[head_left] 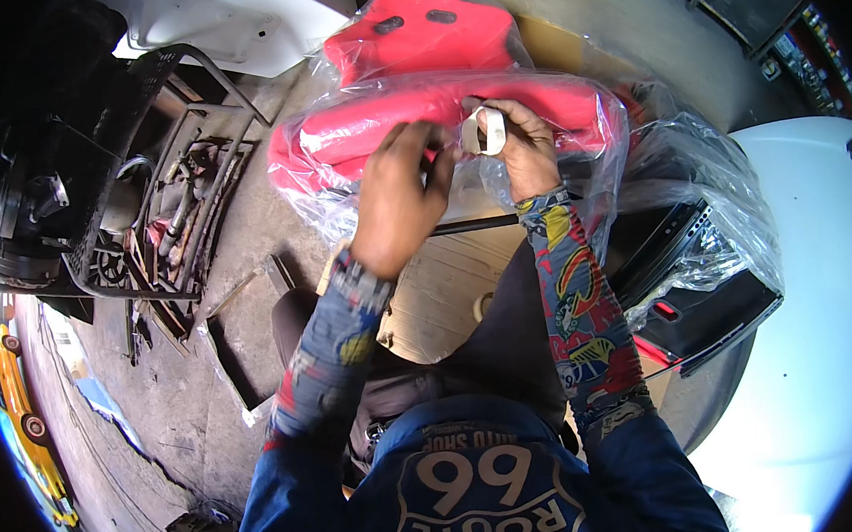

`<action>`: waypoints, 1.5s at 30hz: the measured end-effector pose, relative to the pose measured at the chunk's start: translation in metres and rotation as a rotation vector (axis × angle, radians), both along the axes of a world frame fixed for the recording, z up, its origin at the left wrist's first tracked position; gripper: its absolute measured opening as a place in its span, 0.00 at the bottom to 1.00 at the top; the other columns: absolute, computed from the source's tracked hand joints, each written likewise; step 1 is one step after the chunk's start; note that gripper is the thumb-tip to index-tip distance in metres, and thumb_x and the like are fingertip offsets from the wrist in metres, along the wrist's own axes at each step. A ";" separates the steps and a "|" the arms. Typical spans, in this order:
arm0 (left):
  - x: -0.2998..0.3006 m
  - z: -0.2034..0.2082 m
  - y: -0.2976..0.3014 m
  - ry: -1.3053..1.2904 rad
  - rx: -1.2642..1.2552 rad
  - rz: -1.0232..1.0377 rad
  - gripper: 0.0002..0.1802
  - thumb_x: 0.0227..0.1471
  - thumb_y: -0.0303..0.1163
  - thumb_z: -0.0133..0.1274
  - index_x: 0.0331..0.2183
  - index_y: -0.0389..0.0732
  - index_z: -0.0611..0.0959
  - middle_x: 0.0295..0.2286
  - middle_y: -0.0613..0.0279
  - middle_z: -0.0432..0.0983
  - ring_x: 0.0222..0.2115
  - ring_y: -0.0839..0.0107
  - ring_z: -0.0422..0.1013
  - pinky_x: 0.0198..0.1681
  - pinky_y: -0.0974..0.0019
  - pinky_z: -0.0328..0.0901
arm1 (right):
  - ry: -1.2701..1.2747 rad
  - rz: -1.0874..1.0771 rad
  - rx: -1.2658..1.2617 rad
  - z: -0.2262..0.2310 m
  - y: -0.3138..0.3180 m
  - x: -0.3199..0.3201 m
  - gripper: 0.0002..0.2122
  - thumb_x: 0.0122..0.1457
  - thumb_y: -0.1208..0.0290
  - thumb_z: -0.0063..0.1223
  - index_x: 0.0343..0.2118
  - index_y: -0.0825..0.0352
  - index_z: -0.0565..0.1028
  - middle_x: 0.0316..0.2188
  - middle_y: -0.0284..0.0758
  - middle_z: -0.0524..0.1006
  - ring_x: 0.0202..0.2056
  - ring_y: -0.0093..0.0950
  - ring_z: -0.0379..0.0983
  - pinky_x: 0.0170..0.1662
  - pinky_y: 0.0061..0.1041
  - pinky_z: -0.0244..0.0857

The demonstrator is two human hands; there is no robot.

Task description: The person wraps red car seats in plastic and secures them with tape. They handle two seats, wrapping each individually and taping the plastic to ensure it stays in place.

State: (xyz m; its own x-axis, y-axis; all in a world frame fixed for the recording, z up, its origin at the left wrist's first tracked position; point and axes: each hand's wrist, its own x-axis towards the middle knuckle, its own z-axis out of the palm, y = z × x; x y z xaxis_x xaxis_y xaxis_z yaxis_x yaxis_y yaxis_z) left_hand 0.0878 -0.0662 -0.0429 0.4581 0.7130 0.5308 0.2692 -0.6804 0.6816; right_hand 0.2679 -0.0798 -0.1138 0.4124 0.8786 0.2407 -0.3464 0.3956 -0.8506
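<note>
My right hand (pixel 528 145) grips a narrow cream roll of tape (pixel 492 131), with its fingers and thumb round the ring. Close by on the left, my left hand (pixel 406 193) has its fingers curled together, slightly blurred, near the roll; what they pinch, if anything, is too small to make out. Below and beyond both hands lies a red car seat (pixel 367 127) wrapped in clear plastic film (pixel 318 204). Its upright red back (pixel 420 44), with two dark slots, stands at the far side.
On the left, a metal rack (pixel 168 175) holds rusty parts. Black door panels (pixel 711 320) and crumpled plastic (pixel 707 182) lie to the right, beside a large white car panel (pixel 800 240). Flat cardboard (pixel 438 290) and a black frame piece (pixel 230 364) are nearer me.
</note>
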 end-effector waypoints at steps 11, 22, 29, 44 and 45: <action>0.023 -0.022 0.036 0.104 -0.281 -0.015 0.10 0.50 0.29 0.60 0.32 0.31 0.85 0.20 0.54 0.80 0.21 0.67 0.77 0.27 0.65 0.70 | -0.017 0.018 -0.029 0.013 -0.009 -0.002 0.26 0.59 0.83 0.54 0.62 0.61 0.68 0.48 0.38 0.79 0.36 0.19 0.77 0.42 0.23 0.75; 0.037 -0.046 0.020 0.059 -0.350 0.150 0.09 0.47 0.37 0.63 0.29 0.43 0.89 0.23 0.50 0.81 0.26 0.55 0.79 0.32 0.59 0.72 | -0.313 -0.065 -0.049 0.008 0.000 -0.005 0.26 0.53 0.92 0.40 0.53 0.63 0.73 0.47 0.35 0.78 0.38 0.20 0.73 0.43 0.18 0.69; 0.041 -0.047 0.015 0.153 -0.103 0.303 0.07 0.48 0.40 0.60 0.28 0.50 0.90 0.21 0.50 0.79 0.25 0.51 0.78 0.31 0.53 0.72 | -0.350 -0.098 0.023 0.008 0.000 -0.004 0.25 0.52 0.93 0.37 0.53 0.67 0.73 0.47 0.38 0.78 0.39 0.21 0.74 0.46 0.22 0.70; 0.055 -0.058 0.030 0.167 -0.142 0.512 0.13 0.48 0.42 0.58 0.28 0.44 0.89 0.23 0.44 0.79 0.26 0.45 0.78 0.33 0.48 0.73 | -0.781 -0.400 -0.015 0.021 -0.005 -0.017 0.18 0.54 0.90 0.42 0.43 0.66 0.79 0.39 0.43 0.81 0.40 0.35 0.81 0.44 0.29 0.74; 0.056 -0.059 0.030 0.155 -0.142 0.512 0.13 0.49 0.42 0.58 0.28 0.44 0.89 0.22 0.43 0.79 0.26 0.45 0.78 0.33 0.48 0.73 | -0.848 -0.445 0.024 0.023 -0.006 -0.019 0.18 0.54 0.90 0.43 0.42 0.65 0.80 0.39 0.44 0.82 0.39 0.37 0.82 0.44 0.30 0.74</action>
State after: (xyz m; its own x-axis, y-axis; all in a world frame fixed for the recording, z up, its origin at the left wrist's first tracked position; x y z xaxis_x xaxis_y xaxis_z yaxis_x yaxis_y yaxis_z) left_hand 0.1435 -0.0358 -0.1018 0.0992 0.9248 0.3674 0.6461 -0.3407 0.6830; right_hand 0.2489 -0.0856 -0.0907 0.3875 0.6742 0.6287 0.5672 0.3633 -0.7391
